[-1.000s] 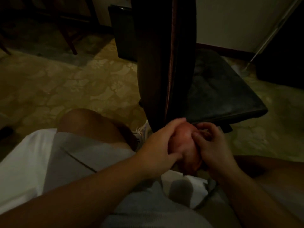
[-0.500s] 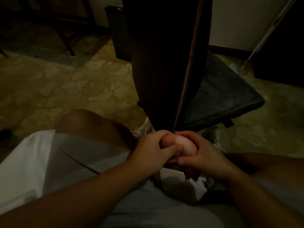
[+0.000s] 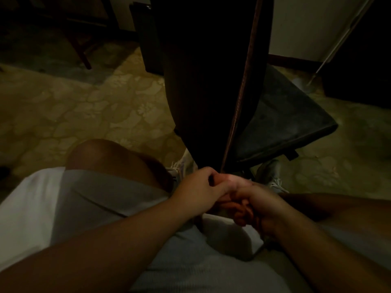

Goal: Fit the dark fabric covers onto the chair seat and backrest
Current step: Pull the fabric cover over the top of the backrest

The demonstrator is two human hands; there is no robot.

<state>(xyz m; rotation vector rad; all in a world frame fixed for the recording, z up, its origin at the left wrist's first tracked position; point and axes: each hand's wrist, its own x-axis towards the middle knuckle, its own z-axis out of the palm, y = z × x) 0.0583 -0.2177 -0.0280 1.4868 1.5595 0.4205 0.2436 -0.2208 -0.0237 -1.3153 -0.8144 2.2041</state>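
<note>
Head view: both hands, left hand [image 3: 201, 187] and right hand [image 3: 256, 204], meet below the backrest cover [image 3: 201, 81].

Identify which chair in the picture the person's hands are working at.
The near chair with the dark covered backrest and dark seat; both hands meet at the backrest's lower end. The other chair stands far off, upper left.

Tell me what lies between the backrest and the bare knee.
In the head view, only patterned floor shows between the backrest and the knee; nothing rests on that stretch.
</note>
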